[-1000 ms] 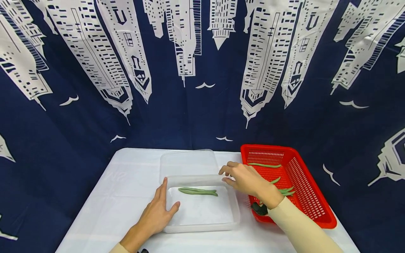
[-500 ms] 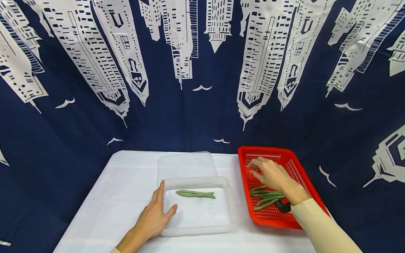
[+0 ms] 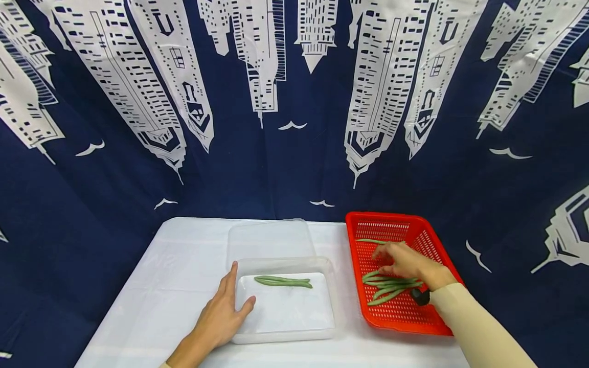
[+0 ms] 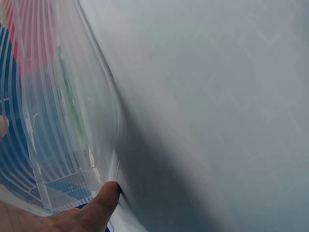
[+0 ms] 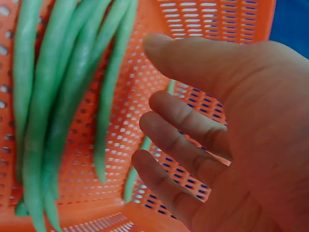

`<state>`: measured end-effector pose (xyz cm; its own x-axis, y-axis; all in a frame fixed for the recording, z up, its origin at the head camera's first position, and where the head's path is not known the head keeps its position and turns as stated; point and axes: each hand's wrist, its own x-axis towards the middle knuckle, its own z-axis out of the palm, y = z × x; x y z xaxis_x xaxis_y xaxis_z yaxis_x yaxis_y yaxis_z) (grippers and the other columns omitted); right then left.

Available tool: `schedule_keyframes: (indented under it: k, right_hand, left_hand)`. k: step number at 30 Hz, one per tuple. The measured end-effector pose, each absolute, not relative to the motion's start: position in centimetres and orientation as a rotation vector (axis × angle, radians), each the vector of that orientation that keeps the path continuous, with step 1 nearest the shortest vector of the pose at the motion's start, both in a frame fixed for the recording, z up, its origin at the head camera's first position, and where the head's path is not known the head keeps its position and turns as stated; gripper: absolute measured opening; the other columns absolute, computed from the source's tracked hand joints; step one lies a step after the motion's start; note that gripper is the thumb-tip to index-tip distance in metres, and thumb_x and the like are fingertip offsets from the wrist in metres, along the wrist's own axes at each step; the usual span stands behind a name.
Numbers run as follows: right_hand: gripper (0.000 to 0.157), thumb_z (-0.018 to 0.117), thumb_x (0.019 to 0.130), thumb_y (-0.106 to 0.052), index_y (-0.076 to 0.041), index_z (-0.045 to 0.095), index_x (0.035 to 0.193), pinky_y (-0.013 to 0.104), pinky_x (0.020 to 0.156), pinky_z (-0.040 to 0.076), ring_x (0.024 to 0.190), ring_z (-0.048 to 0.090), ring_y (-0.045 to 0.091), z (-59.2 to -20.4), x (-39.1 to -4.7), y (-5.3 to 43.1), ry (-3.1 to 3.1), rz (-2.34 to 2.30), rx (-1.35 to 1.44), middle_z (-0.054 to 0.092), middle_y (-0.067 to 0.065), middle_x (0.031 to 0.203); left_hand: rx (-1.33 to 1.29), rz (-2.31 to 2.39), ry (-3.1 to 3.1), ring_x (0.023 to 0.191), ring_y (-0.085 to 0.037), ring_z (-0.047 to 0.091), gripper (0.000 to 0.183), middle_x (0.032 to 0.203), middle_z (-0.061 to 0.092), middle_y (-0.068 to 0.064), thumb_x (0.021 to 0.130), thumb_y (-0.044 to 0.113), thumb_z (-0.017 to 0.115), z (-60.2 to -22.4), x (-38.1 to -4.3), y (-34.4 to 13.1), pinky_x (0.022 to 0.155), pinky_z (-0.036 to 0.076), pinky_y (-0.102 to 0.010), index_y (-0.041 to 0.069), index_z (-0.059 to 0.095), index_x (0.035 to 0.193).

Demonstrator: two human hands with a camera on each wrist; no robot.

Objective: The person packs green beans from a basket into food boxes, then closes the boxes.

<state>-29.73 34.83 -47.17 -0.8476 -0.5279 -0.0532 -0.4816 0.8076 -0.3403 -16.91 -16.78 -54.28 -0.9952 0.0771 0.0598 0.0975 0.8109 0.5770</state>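
My right hand (image 3: 402, 261) is inside the red basket (image 3: 390, 321), fingers spread and loosely bent, holding nothing. Close by its fingers lies a bunch of green beans (image 3: 386, 289); in the right wrist view these beans (image 5: 58, 96) lie to the left of the thumb. A single bean (image 3: 371, 240) lies toward the basket's back wall. At the left wall of the clear plastic container (image 3: 285, 336), my left hand (image 3: 221, 317) rests with straight fingers, its thumb reaching over the rim. Several green beans (image 3: 282, 281) lie side by side in that container.
A flat clear lid (image 3: 271, 237) lies behind the container on the white tablecloth (image 3: 156, 286). Beyond the table hangs a dark blue curtain (image 3: 276, 174) with white buildings.
My right hand has moved right from the container's far right corner into the basket, then lowered toward the bunch of beans. The left hand stays at the container.
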Motion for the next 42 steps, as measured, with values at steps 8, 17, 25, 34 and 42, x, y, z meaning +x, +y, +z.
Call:
schedule_keyframes:
  k: [8, 17, 25, 34, 42]
  right_hand:
    - [0.02, 0.09, 0.096, 0.003, -0.01, 0.085, 0.11, 0.028, 0.081, 0.06, 0.092, 0.07, 0.007, -48.6, -30.9, 35.1, 2.77, -0.497, -0.855, 0.084, 0.002, 0.104]
    - [0.022, 0.086, 0.095, 0.008, -0.014, 0.08, 0.098, 0.024, 0.073, 0.049, 0.078, 0.055, 0.003, -48.6, -31.5, 34.4, 2.77, -0.484, -0.809, 0.072, -0.003, 0.087]
    - [0.022, 0.076, 0.1, 0.012, -0.009, 0.079, 0.098, 0.021, 0.07, 0.045, 0.07, 0.047, 0.0, -49.4, -31.4, 34.4, 2.704, -0.605, -0.849, 0.063, -0.004, 0.077]
    - [0.026, 0.074, 0.099, 0.016, -0.01, 0.076, 0.099, 0.022, 0.071, 0.045, 0.074, 0.049, -0.002, -49.6, -30.7, 35.8, 2.764, -0.596, -0.952, 0.066, -0.003, 0.08]
    - [0.026, 0.077, 0.1, 0.013, -0.012, 0.076, 0.101, 0.022, 0.07, 0.046, 0.075, 0.051, -0.002, -48.9, -30.6, 35.4, 2.808, -0.622, -0.931, 0.069, -0.005, 0.081]
  left_hand:
    - [-0.154, -0.948, -2.947, 0.135, -0.051, 0.077, 0.103, 0.186, 0.04, -0.022, 0.114, 0.05, 0.071, -54.1, -17.0, -17.0, 0.112, 0.059, -0.075, 0.018, 0.008, 0.19]
    - [-0.139, -0.973, -2.934, 0.138, -0.049, 0.076, 0.104, 0.187, 0.041, -0.019, 0.114, 0.052, 0.07, -54.0, -17.1, -17.0, 0.113, 0.058, -0.075, 0.021, 0.007, 0.19]
    - [-0.122, -0.973, -2.946, 0.13, -0.05, 0.079, 0.103, 0.186, 0.042, -0.018, 0.114, 0.051, 0.072, -54.1, -16.8, -17.1, 0.107, 0.062, -0.071, 0.02, 0.009, 0.19]
    - [-0.156, -0.939, -2.93, 0.12, -0.048, 0.082, 0.103, 0.184, 0.045, -0.019, 0.113, 0.049, 0.073, -54.4, -16.8, -16.7, 0.101, 0.065, -0.068, 0.02, 0.011, 0.19]
    - [-0.156, -0.944, -2.919, 0.129, -0.051, 0.079, 0.102, 0.185, 0.045, -0.018, 0.113, 0.051, 0.072, -54.1, -16.9, -17.0, 0.105, 0.063, -0.07, 0.02, 0.012, 0.19]
